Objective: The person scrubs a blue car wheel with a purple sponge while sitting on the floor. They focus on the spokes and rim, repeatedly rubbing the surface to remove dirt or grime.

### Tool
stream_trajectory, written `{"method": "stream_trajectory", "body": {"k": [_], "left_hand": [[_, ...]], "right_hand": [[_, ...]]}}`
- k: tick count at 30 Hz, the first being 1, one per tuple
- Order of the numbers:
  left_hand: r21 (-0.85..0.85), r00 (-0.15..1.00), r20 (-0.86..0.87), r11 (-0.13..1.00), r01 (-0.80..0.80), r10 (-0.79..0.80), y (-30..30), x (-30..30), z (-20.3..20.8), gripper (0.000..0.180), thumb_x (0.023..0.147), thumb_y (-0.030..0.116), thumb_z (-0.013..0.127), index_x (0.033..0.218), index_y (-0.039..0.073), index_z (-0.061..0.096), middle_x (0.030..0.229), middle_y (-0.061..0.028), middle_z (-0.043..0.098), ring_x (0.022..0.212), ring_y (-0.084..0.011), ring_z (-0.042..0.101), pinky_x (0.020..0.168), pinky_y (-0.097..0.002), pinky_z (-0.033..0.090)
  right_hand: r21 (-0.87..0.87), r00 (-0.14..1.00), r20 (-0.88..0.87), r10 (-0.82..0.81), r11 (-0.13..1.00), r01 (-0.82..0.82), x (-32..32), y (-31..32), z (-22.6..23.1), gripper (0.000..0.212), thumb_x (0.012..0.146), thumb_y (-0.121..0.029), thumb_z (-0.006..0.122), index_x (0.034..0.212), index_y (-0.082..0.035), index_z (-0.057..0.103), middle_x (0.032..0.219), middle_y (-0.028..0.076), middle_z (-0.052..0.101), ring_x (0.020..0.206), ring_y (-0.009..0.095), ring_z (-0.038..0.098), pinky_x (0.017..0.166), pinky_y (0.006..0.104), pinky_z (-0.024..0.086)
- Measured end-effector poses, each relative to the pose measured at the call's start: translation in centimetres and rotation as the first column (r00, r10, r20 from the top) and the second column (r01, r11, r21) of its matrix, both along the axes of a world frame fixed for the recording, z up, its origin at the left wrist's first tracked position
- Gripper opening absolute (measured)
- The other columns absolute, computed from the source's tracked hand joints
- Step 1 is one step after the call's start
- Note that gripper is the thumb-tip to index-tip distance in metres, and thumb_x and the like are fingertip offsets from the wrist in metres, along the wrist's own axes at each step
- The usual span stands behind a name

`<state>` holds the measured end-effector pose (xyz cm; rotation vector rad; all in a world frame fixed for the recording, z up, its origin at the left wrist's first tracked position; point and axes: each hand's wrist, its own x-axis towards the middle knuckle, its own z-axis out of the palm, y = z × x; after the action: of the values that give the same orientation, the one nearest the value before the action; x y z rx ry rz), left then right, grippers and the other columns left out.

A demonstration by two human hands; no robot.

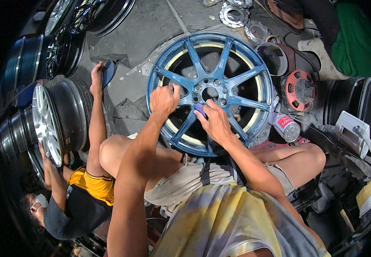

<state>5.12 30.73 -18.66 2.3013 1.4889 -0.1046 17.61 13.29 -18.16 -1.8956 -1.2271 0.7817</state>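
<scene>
A blue multi-spoke alloy wheel rim (186, 124) lies face up in front of my crossed legs, with a pale ring showing inside its barrel. My left hand (164, 100) is closed over a spoke on the rim's left side, its fingertips hidden beneath. Just below the center hole, my right hand (216, 122) pinches a small purple pad (200, 111) and presses it against the rim near the hub. The pad's exact kind cannot be made out. Several bolt holes surround the center hole.
At the left, a co-worker (82, 210) handles a silver wheel (46, 124) with a tire. More wheels stand at the upper left. To the right are a tin can (287, 127), an orange-and-black round object (299, 91) and a white box-shaped object (352, 133). Metal discs (234, 15) lie beyond; another person's foot (286, 15) is near them.
</scene>
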Motion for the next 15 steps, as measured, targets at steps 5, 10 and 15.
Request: {"method": "stream_trajectory", "body": {"k": [5,10,15], "left_hand": [[-0.002,1.000,-0.014,1.000,0.003,-0.003,-0.1,-0.2,0.3,0.047,0.097,0.038,0.052,0.085,0.002,0.080,0.082,-0.0288,0.071,0.079,-0.0479,0.071,0.081,-0.0533,0.056],[0.009,1.000,0.012,1.000,-0.009,0.009,-0.2,-0.1,0.3,0.049,0.097,0.039,0.053,0.085,0.001,0.080,0.082,-0.0282,0.071,0.079,-0.0474,0.071,0.082,-0.0531,0.056],[-0.003,1.000,0.003,1.000,0.010,-0.010,-0.1,-0.3,0.3,0.050,0.098,0.040,0.052,0.085,0.000,0.079,0.083,-0.0281,0.072,0.081,-0.0473,0.071,0.082,-0.0530,0.056]], "right_hand": [[0.001,0.997,0.038,0.063,0.998,-0.063,-0.5,0.0,0.7,0.013,0.093,-0.006,0.067,0.099,0.005,0.067,0.092,0.019,0.059,0.087,0.040,0.062,0.075,0.0484,0.050],[0.042,0.989,0.146,0.019,0.999,-0.026,-1.2,0.3,-0.4,0.014,0.091,-0.005,0.067,0.103,0.003,0.069,0.092,0.017,0.059,0.091,0.036,0.063,0.078,0.0473,0.048],[0.022,0.971,0.239,0.022,0.999,-0.028,-1.6,0.1,0.4,0.011,0.090,-0.005,0.067,0.100,0.000,0.069,0.093,0.013,0.060,0.093,0.032,0.063,0.080,0.0454,0.042]]}}
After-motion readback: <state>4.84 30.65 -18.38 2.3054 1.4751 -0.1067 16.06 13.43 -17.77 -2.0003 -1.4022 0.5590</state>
